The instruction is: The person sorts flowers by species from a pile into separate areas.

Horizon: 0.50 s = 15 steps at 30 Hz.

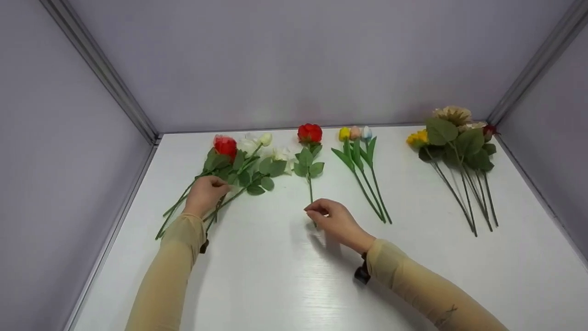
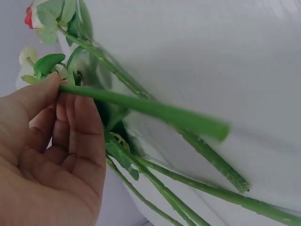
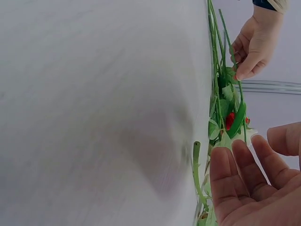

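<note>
Thumb and fingertips of my left hand [image 1: 202, 196] pinch the green stem of a white tulip [image 1: 265, 139]; in the left wrist view its stem [image 2: 146, 105] slants past the fingertips, raised over other stems. Below that hand lie a red flower [image 1: 225, 146] and white flowers [image 1: 282, 157] with leafy stems. My right hand [image 1: 339, 224] hovers by the lower stem of a single red flower [image 1: 309, 133]. In the right wrist view, the fingers [image 3: 225, 174] are loosely bent with the thumb apart, holding nothing, beside a stem end [image 3: 196, 146].
Three tulips [image 1: 356, 134], yellow, pink and blue-white, lie right of the single red flower. Farther right is a bunch of beige, yellow and dark red flowers [image 1: 452, 116]. Grey panels [image 1: 294, 64] enclose the white table [image 1: 257, 276] at the back and sides.
</note>
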### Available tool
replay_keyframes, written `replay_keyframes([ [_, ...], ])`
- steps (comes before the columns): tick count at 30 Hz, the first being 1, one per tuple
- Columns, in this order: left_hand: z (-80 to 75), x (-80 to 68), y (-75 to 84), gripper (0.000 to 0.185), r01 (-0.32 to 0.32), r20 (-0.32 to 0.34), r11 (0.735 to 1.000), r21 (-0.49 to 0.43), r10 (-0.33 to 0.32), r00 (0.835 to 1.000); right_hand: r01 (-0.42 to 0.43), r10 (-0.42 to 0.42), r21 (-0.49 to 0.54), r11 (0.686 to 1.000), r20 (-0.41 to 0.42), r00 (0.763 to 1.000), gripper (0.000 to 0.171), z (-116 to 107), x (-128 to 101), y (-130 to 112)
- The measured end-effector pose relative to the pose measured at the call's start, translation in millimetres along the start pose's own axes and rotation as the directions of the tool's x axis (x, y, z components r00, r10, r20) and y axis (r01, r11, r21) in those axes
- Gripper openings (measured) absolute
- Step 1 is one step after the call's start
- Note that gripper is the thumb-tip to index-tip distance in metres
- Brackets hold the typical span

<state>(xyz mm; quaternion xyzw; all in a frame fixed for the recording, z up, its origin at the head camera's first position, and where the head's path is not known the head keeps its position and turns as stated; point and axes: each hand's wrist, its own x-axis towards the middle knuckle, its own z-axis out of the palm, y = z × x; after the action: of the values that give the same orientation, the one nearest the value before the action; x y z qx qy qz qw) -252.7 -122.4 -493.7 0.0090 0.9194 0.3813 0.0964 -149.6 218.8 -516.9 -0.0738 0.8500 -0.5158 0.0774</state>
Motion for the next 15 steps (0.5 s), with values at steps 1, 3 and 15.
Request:
replay_keyframes([
  [1,-0.9,-0.8,2.0,0.024,-0.003,0.012,1.0,-0.028,0.004,1.0,0.003,-0.003,-0.001,1.0,-0.001,1.0,0.023,0,0,0],
  [3,-1.4,-2.1,6.5,0.025,-0.001,0.042,0.996,-0.089,0.004,0.999,0.004,-0.004,0.005,1.0,0.0,1.0,0.023,-1,-1,1],
  [15,21.1,-10.5,53.6,0.033,0.045,0.164,0.888,-0.458,0.034,0.986,-0.001,0.001,0.04,0.999,-0.006,1.0,0.024,-7,-3,-1],
])
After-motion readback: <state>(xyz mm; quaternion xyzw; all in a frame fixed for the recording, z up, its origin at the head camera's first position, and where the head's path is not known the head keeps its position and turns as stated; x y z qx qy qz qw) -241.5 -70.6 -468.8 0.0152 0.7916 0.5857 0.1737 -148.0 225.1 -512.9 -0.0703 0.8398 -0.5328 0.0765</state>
